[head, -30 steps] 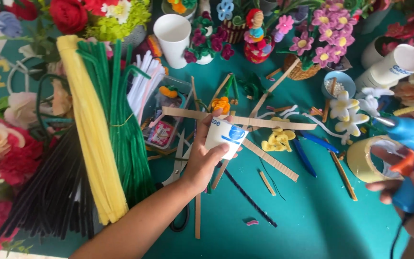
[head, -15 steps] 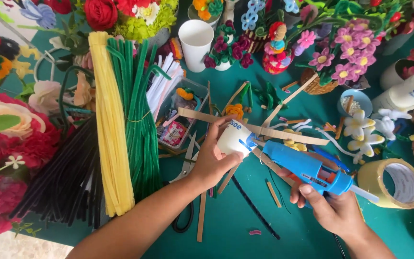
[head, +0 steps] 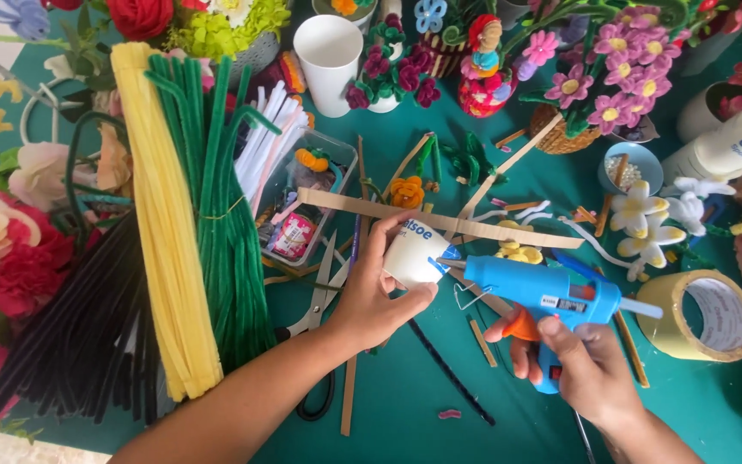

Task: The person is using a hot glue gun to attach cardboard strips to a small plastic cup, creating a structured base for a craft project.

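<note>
Left hand [head: 371, 301] grips white paper cup [head: 414, 253]; right hand [head: 581, 369] clenched on blue glue gun [head: 543, 296], nozzle now at cup; barely moved since.

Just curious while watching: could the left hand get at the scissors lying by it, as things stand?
Probably not at once: the left hand grips a white paper cup. The scissors lie right beside its wrist, uncovered, so once freed, likely yes.

bright, even light; soft shadows; sharp focus; slight edge distortion

Two bare forearms, no sleeves, left hand [head: 371, 301], right hand [head: 590, 369]
</note>
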